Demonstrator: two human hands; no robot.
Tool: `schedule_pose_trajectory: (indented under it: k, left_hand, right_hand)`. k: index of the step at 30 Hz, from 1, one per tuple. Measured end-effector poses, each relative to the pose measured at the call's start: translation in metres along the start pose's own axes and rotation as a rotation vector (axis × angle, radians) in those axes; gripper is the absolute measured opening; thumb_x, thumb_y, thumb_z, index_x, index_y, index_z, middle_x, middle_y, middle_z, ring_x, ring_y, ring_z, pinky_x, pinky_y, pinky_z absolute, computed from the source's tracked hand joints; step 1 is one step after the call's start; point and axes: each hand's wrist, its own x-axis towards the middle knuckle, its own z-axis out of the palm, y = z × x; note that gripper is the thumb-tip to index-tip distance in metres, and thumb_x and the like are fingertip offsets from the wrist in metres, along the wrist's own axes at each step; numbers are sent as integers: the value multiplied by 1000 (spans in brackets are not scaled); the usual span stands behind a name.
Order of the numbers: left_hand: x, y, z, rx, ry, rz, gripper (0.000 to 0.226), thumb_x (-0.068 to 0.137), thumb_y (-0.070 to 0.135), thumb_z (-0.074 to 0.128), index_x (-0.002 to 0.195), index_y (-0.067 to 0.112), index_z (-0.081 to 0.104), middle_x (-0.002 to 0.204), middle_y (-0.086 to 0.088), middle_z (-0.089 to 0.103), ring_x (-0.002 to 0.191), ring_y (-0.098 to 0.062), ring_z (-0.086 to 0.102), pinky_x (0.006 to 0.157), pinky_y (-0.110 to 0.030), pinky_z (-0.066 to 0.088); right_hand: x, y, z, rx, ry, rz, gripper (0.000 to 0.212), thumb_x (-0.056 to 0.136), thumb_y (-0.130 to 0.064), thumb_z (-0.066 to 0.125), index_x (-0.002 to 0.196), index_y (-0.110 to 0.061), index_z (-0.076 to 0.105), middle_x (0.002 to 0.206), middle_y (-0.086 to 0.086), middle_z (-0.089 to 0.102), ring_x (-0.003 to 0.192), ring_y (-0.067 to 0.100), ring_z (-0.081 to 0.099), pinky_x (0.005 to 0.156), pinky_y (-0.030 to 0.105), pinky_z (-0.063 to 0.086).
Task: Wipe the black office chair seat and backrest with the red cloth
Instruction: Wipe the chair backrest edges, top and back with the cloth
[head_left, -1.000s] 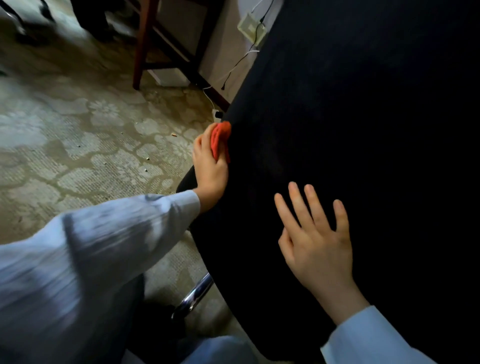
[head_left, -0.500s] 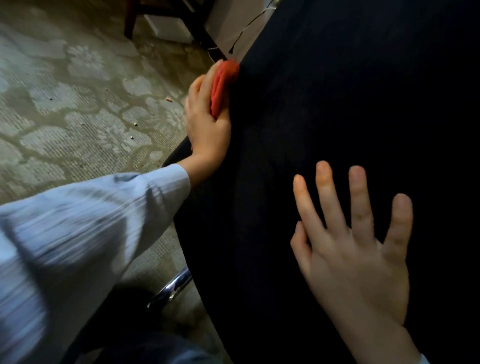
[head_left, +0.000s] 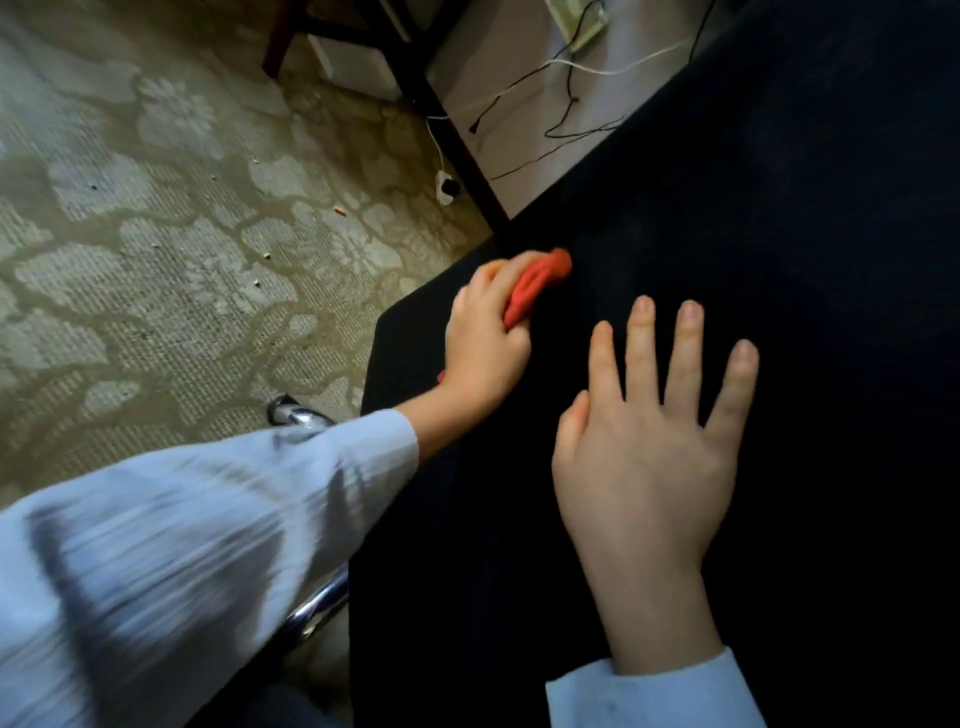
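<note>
Left hand (head_left: 483, 343): grip curling round bunched red cloth (head_left: 535, 283), pressing it against black office chair (head_left: 753, 234) near its edge. Right hand (head_left: 649, 457): grip wide, fingers (head_left: 641, 353) lying flat on the chair.

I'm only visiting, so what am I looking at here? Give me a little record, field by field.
Activity: wiping a chair with a cloth
Left hand: holds the bunched red cloth against the chair, near its left edge
Right hand: flat on the chair, fingers spread, holding nothing
Chair: black, fills the right of the view
Floor: patterned carpet
Background: loose cables
</note>
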Motion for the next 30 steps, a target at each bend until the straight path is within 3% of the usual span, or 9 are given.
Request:
schedule_pose_trajectory:
  k: [2, 6, 10, 13, 16, 18, 22, 26, 30]
  left_hand:
    - [-21, -2, -6, 2, -49, 31, 67, 68, 5, 41, 129, 28, 54, 125, 0, 55, 115, -19, 49, 98, -24, 37]
    - [-76, -3, -23, 24, -209, 64, 65, 70, 12, 40, 128, 42, 43, 126, 9, 48, 114, -17, 47, 96, -5, 26]
    - [-111, -1, -45, -74, -382, 93, 61, 73, 17, 40, 127, 45, 44, 117, 25, 47, 114, -3, 47, 102, -19, 34]
    - [-85, 12, -43, -213, -235, 127, 46, 82, 5, 57, 117, 35, 60, 118, 14, 58, 114, -7, 53, 102, -33, 41]
    - [-24, 33, -30, -242, 80, 21, 43, 84, 10, 52, 123, 27, 55, 124, -3, 55, 117, -14, 49, 103, -25, 37]
    - [18, 39, -22, -173, 109, 2, 44, 87, 9, 50, 129, 20, 53, 128, -6, 53, 120, -19, 46, 103, -26, 35]
    - [40, 35, -10, -26, 29, 78, 53, 81, 2, 49, 131, 20, 55, 124, -4, 59, 116, -25, 52, 102, -41, 40]
    - [8, 40, -16, -55, -95, 149, 56, 77, 5, 48, 132, 19, 53, 124, -5, 59, 116, -23, 53, 101, -38, 40]
    - [-54, 29, -29, 45, -328, 213, 53, 81, 13, 49, 133, 23, 52, 135, -4, 51, 122, -22, 47, 103, -27, 32]
  right_hand:
    - [-2, 1, 0, 45, 16, 10, 54, 82, -23, 47, 134, -8, 51, 146, 16, 39, 139, 33, 22, 113, 47, -9]
    - [-12, 3, -2, 68, 11, 28, 56, 84, -24, 30, 133, -10, 53, 145, 15, 42, 137, 32, 22, 114, 46, -8]
    - [-25, 9, -5, 67, 16, -7, 55, 85, -24, 30, 135, -13, 52, 146, 13, 41, 137, 31, 23, 115, 46, -6]
    - [-31, 14, -7, 66, 43, -40, 55, 85, -24, 30, 134, -13, 53, 144, 13, 43, 136, 31, 25, 115, 47, -2]
    - [-35, 17, -4, 21, 52, -82, 57, 84, -24, 31, 137, -16, 48, 146, 14, 41, 137, 33, 24, 114, 50, -3]
    - [-38, 18, -2, 10, 79, -105, 60, 83, -23, 33, 142, -19, 39, 147, 15, 39, 136, 34, 24, 113, 52, -2]
    - [-38, 21, 2, 108, 191, -116, 67, 83, -25, 44, 147, -21, 25, 149, 17, 34, 136, 35, 26, 113, 52, 1]
    - [-27, 19, 1, 210, 244, -110, 63, 87, -27, 42, 147, -20, 24, 149, 17, 33, 137, 35, 24, 113, 51, 3]
    - [-19, 15, -3, 377, 268, -56, 55, 94, -34, 30, 146, -17, 25, 149, 17, 34, 137, 33, 23, 114, 47, 5]
